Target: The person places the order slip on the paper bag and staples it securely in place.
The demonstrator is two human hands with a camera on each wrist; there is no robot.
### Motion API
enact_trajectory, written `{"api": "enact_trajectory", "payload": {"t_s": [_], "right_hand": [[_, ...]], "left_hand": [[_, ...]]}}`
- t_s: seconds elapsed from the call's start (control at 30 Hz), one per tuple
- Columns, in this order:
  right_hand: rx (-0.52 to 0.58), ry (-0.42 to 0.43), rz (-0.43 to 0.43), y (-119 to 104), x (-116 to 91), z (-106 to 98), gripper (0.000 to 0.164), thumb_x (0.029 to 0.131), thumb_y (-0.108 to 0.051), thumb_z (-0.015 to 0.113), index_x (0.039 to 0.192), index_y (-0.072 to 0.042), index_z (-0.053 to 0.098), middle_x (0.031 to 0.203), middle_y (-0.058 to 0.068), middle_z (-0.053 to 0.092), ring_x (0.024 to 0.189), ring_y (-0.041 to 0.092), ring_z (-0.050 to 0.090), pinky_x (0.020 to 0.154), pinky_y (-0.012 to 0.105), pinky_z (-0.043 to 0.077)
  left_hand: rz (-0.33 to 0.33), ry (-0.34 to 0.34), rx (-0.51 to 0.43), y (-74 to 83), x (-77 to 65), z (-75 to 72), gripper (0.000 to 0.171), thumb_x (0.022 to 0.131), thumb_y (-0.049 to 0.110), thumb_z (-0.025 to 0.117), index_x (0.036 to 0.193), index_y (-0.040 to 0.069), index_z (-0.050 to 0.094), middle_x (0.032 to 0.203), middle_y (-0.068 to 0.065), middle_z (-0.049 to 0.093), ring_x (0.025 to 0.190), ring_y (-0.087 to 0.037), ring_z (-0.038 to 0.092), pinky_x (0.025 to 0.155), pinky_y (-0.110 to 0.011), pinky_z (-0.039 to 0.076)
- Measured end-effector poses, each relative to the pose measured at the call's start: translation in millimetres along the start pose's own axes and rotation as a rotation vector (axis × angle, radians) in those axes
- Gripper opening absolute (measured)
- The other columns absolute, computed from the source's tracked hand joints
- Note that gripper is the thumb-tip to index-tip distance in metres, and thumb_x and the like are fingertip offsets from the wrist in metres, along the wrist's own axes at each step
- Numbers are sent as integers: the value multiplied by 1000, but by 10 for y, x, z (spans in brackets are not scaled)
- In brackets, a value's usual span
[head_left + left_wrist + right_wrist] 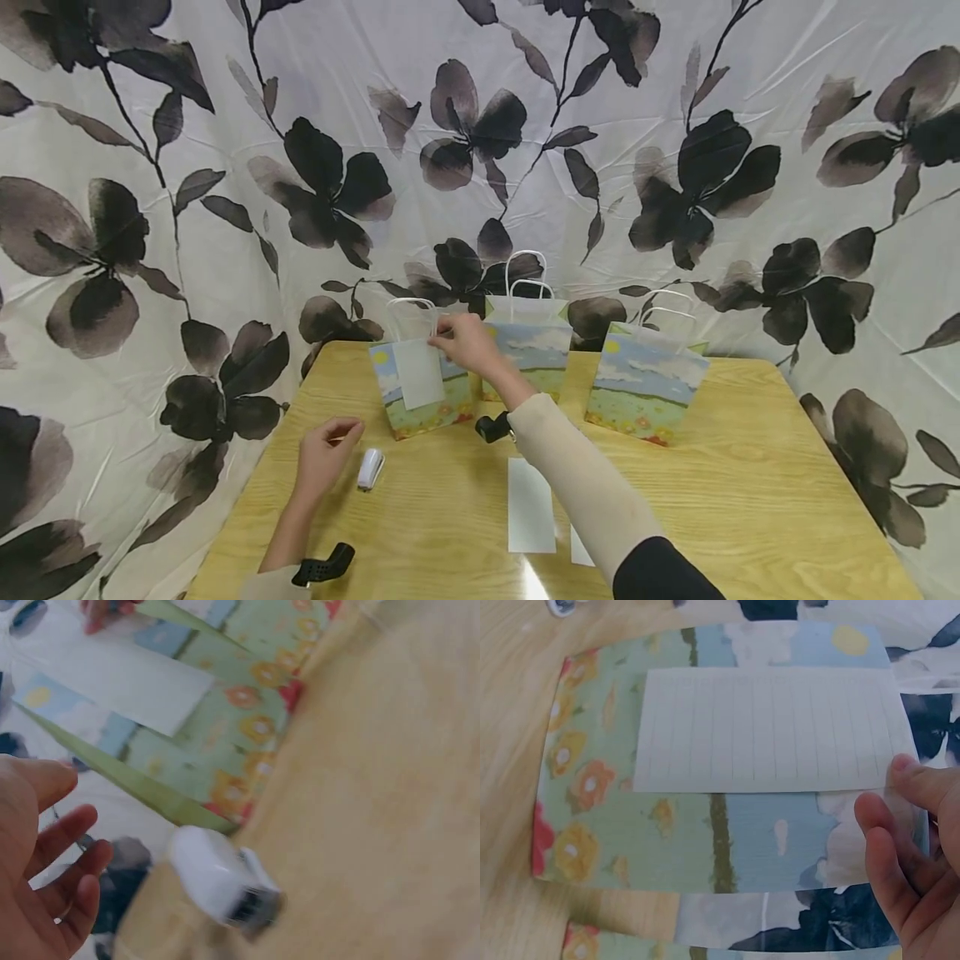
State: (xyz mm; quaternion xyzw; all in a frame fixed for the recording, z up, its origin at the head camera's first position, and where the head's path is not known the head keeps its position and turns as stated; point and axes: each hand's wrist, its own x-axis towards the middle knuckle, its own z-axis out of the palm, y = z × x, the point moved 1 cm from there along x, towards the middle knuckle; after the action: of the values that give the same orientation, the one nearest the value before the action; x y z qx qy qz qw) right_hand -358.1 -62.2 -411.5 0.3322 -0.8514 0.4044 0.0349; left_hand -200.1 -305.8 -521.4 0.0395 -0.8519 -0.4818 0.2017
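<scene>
A paper gift bag (pixel 450 400) with a sky-and-flower print stands at the left of the table, its white handles up. Against its front lies a white lined paper card (pixel 765 731), near the top edge. My right hand (pixel 468 340) pinches the card's upper corner together with the bag's rim, thumb in front. Beside the bag, my left hand (pixel 324 458) hovers with loosely bent fingers and holds nothing. Close to those fingers a small white stapler (pixel 371 469) rests on the wood; the left wrist view shows the stapler (pixel 214 877) blurred, near the bag's side.
Two more bags of the same print stand to the right, a middle bag (pixel 528 358) and a right bag (pixel 647 383). A white card (pixel 531 508) lies on the wooden table (pixel 757 475), with another card (pixel 581 547) partly under my right sleeve. A floral cloth (pixel 495 200) hangs behind.
</scene>
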Motion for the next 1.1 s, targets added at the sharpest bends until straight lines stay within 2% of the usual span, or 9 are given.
{"api": "enact_trajectory", "payload": {"t_s": [0.13, 0.27, 0.4, 0.5, 0.63, 0.87, 1.1], "right_hand": [[2, 16, -24, -31, 40, -6, 16, 92, -15, 70, 77, -9, 66, 82, 2, 65, 52, 8, 58, 50, 23, 46], [1, -8, -10, -65, 55, -22, 16, 93, -17, 69, 79, -10, 65, 83, 2, 65, 53, 9, 59, 50, 24, 46], [7, -24, 13, -41, 20, -2, 16, 93, -18, 69, 80, -9, 66, 81, 0, 64, 53, 9, 60, 49, 24, 46], [25, -26, 20, -27, -18, 24, 15, 93, -18, 69, 82, -8, 67, 79, -1, 64, 53, 9, 60, 49, 24, 46], [31, -18, 22, -17, -48, 49, 15, 93, -19, 69, 82, -9, 68, 82, -1, 64, 53, 8, 60, 49, 23, 47], [14, 24, 14, -8, -70, 41, 13, 92, -18, 71, 81, -12, 68, 85, 1, 65, 51, 6, 59, 49, 23, 48], [17, 38, 9, 1, -83, 11, 12, 92, -16, 70, 81, -12, 68, 84, 1, 66, 51, 7, 59, 49, 23, 47]], "left_hand": [[-82, -22, 5, -98, -111, 44, 24, 93, 24, 69, 106, 4, 73, 100, -10, 70, 90, -17, 65, 70, -21, 50], [-152, -3, 18, -161, -173, 95, 31, 89, 25, 74, 112, 4, 71, 104, -14, 69, 91, -26, 66, 66, -25, 53], [-195, 17, 92, -234, -238, 162, 40, 84, 31, 79, 112, 4, 71, 101, -16, 70, 87, -28, 67, 62, -27, 54], [-228, -11, 161, -274, -278, 191, 45, 82, 36, 80, 112, 3, 71, 99, -15, 70, 85, -27, 69, 62, -30, 54], [-241, -55, 210, -297, -308, 214, 50, 82, 39, 79, 113, 1, 70, 98, -15, 70, 83, -26, 69, 62, -32, 54], [-232, -57, 249, -286, -321, 267, 55, 79, 42, 81, 114, 1, 70, 97, -14, 70, 84, -27, 68, 68, -40, 54], [-216, -92, 257, -301, -336, 312, 50, 80, 34, 81, 116, 2, 69, 98, -15, 70, 87, -28, 66, 69, -42, 52]]}}
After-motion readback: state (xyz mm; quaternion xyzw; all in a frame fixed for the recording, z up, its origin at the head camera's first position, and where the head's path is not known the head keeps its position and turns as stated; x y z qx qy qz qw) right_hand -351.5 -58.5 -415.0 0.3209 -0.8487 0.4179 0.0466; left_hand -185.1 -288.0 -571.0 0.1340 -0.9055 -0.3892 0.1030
